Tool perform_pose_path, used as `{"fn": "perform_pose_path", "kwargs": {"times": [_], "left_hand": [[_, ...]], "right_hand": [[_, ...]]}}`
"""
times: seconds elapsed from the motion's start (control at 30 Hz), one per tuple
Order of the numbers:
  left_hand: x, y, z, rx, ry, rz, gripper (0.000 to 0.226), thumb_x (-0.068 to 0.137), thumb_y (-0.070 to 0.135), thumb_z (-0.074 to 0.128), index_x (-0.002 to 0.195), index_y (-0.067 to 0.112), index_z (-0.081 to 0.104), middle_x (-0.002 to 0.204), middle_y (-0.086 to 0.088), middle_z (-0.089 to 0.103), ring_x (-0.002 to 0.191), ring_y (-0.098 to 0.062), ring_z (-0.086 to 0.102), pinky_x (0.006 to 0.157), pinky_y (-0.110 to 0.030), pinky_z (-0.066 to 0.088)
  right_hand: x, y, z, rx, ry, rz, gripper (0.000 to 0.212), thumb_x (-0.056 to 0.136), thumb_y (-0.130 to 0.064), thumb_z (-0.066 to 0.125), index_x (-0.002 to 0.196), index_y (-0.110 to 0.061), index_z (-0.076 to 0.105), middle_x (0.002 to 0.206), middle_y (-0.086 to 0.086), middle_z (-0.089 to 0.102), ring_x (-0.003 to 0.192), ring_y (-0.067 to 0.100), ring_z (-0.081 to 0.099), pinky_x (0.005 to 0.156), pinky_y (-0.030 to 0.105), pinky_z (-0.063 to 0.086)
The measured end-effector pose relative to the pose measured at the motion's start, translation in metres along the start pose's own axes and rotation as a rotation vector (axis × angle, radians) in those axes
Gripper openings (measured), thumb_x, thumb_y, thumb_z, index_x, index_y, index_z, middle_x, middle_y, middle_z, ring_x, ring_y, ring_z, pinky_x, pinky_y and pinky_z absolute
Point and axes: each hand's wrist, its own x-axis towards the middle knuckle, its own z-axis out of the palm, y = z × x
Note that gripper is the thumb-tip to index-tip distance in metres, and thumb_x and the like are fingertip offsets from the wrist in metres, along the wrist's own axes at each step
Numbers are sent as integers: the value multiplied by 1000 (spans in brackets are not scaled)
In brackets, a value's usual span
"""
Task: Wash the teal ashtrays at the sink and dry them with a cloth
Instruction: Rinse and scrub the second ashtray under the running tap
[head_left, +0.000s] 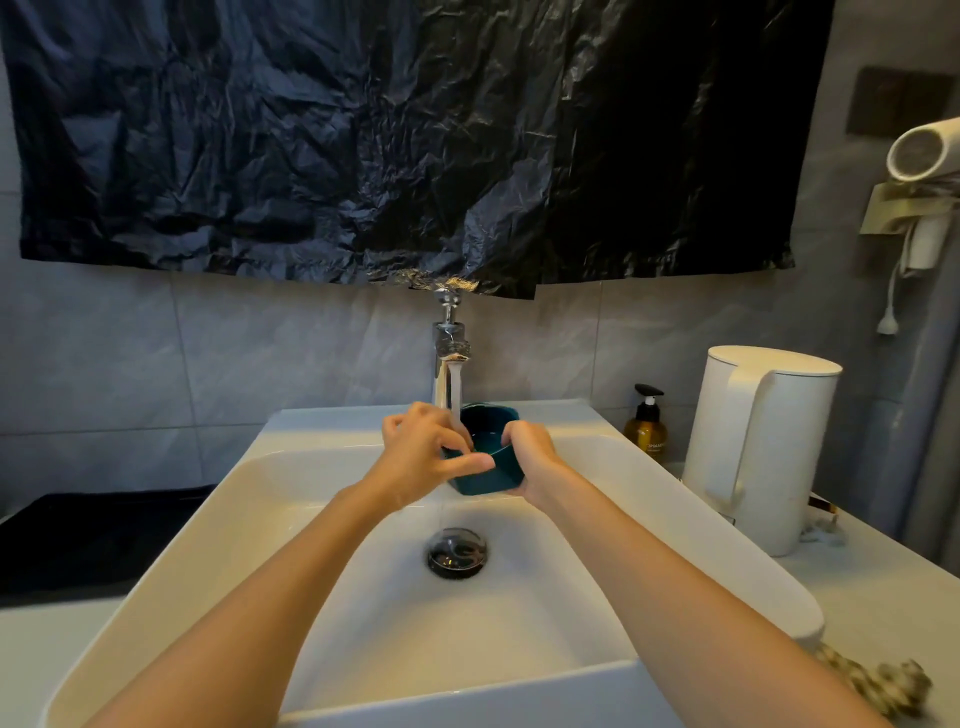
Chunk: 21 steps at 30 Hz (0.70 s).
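Both hands, left (422, 457) and right (531, 457), grip 1 teal ashtray (488, 467) under 1 running faucet (448, 358) over the sink (332, 519).

Glossy sink (322, 525) – chrome tap (448, 353) – crinkled plastic sheet (363, 135).

Colour reference, located from the sink (332, 426), which was white.

- Ashtray (491, 470), over the basin: plain teal.
- Faucet (448, 353), behind the sink: bright chrome.
- Drain plug (457, 552), in the basin: dark chrome.
- Plastic sheet (395, 135), above the sink: black, crinkled.
- Wall tiles (156, 353), behind the sink: grey.
- Bottle (645, 431), right of the sink: amber, black pump.
- Kettle (758, 447), right of the sink: white.
- Tray (93, 540), left of the sink: black.
- Bundled fabric (883, 686), at the sink's near right corner: mottled beige and brown, blurred.
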Motion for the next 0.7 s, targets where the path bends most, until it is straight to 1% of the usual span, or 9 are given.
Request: {"fn": "perform_pose_path", "kwargs": {"times": [0.1, 0.17, 0.23, 0.3, 0.4, 0.5, 0.57, 0.63, 0.7], "left_hand": [[1, -2, -6, -179, 33, -180, 24, 86, 43, 61, 80, 24, 75, 114, 11, 44, 114, -8, 29, 95, -31, 29], [3, 1, -10, -452, -10, -330, 22, 93, 32, 56, 80, 19, 67, 109, -1, 56, 109, -17, 48, 88, -29, 44], [4, 3, -13, -712, -60, -571, 6, 96, 22, 52, 96, 16, 51, 105, -9, 58, 100, -22, 57, 80, -34, 52], [2, 4, -14, -843, -110, -749, 24, 95, 16, 53, 111, 17, 36, 106, -12, 56, 91, -22, 60, 74, -38, 57], [1, 4, -13, -962, -140, -878, 23, 95, 14, 51, 116, 11, 43, 97, -13, 57, 82, -22, 61, 75, -39, 58], [0, 4, -11, -1071, -279, -978, 16, 92, 9, 51, 109, 8, 50, 102, -18, 63, 91, -30, 66, 74, -40, 59], [-2, 2, -7, -1052, -331, -1027, 19, 92, 5, 47, 111, 6, 49, 106, -19, 63, 93, -31, 65, 70, -40, 59], [-3, 1, -7, -1022, -302, -1059, 20, 94, 8, 47, 114, 5, 49, 107, -19, 63, 93, -31, 64, 71, -41, 57], [-2, -1, -8, -1016, -252, -1057, 19, 97, 13, 47, 114, 6, 49, 102, -17, 64, 93, -31, 63, 74, -42, 56]], "right_hand": [[5, -2, -1, -101, 114, -45, 34, 87, -7, 40, 120, -9, 44, 116, 20, 55, 96, 30, 56, 71, 38, 55], [3, -3, 2, -150, 93, -31, 32, 89, -8, 40, 121, -10, 43, 117, 19, 54, 92, 27, 54, 66, 35, 53], [-1, -3, 6, -158, 6, -13, 29, 88, -5, 40, 117, -9, 44, 111, 19, 54, 89, 27, 52, 71, 37, 52], [-7, -4, 13, -111, -60, 18, 20, 88, -3, 41, 107, -9, 45, 103, 18, 53, 86, 27, 52, 73, 38, 52], [-7, -4, 15, -54, -43, 18, 21, 89, -3, 41, 108, -9, 45, 106, 19, 53, 92, 29, 54, 87, 44, 54], [-10, -2, 10, -76, -79, 56, 29, 93, -8, 43, 121, -10, 41, 112, 18, 55, 90, 27, 56, 80, 43, 54], [-16, -3, 8, -185, -135, 49, 23, 100, -23, 42, 120, -13, 45, 114, 13, 59, 96, 24, 57, 84, 41, 52], [-17, -6, 5, -360, -110, -77, 28, 103, -36, 34, 115, -16, 50, 114, 5, 59, 101, 20, 53, 95, 37, 42], [-14, -13, 3, -435, -48, -297, 37, 104, -34, 31, 132, -16, 47, 129, 0, 51, 122, 21, 46, 102, 34, 33]]}}
